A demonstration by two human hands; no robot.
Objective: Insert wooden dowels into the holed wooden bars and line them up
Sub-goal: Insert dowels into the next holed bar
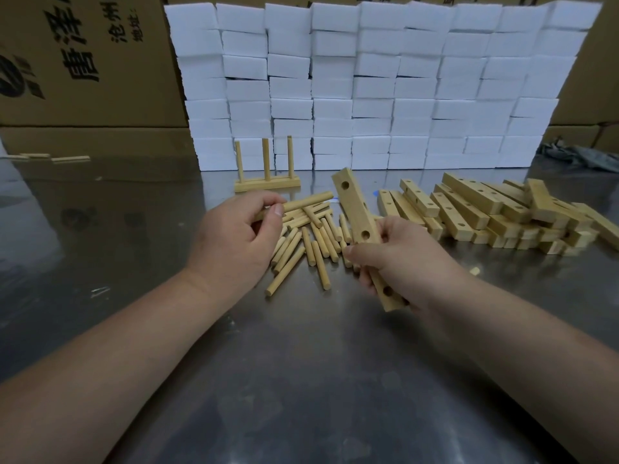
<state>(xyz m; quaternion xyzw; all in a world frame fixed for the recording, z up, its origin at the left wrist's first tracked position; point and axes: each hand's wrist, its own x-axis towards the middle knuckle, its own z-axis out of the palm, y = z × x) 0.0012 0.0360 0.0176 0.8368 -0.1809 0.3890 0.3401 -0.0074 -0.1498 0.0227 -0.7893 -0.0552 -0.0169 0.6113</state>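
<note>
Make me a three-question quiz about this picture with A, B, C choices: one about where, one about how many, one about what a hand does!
1. Where is the pile of bars, compared with the loose dowels? A. left B. right C. on top
2. How many dowels stand in the finished bar? A. one B. five C. three
3. What does the right hand do? A. grips a holed bar B. lies flat C. points upward
Answers: 1 B, the pile lies to their right. 2 C, three stand upright. 3 A, the hand curls round it.
</note>
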